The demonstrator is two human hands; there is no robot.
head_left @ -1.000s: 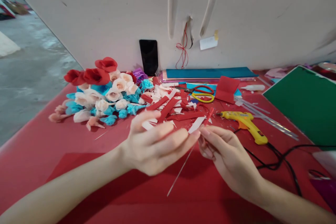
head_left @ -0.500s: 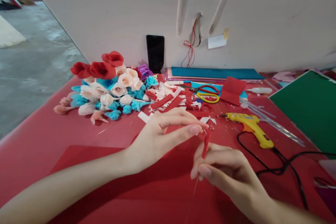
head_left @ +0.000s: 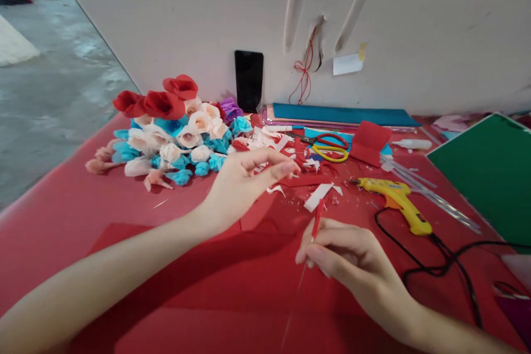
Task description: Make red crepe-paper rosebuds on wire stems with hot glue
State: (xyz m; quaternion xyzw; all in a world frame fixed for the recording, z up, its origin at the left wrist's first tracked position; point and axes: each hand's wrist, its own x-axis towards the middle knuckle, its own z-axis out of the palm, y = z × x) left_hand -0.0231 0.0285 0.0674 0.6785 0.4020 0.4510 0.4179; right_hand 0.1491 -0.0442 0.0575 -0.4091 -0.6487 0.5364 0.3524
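Note:
Between the thumb and fingers of my right hand is a thin wire stem with a small roll of red paper at its top. The stem stands tilted, its lower end running down toward the table's front. My left hand is up and to the left, apart from the stem. Its thumb and fingertips are pinched together, and whatever they hold is too small to make out. Just beyond that hand lie red and white paper scraps. Flat on the table beneath both hands is a red paper sheet.
Crepe-paper flowers are heaped at the left. Toward the back lie scissors, a red paper square and blue paper. A yellow glue gun with its black cable, clear glue sticks and a green board are right.
My left hand has moved away from the red paper tip, up and to the left. My right hand, still holding the stem, has shifted slightly left.

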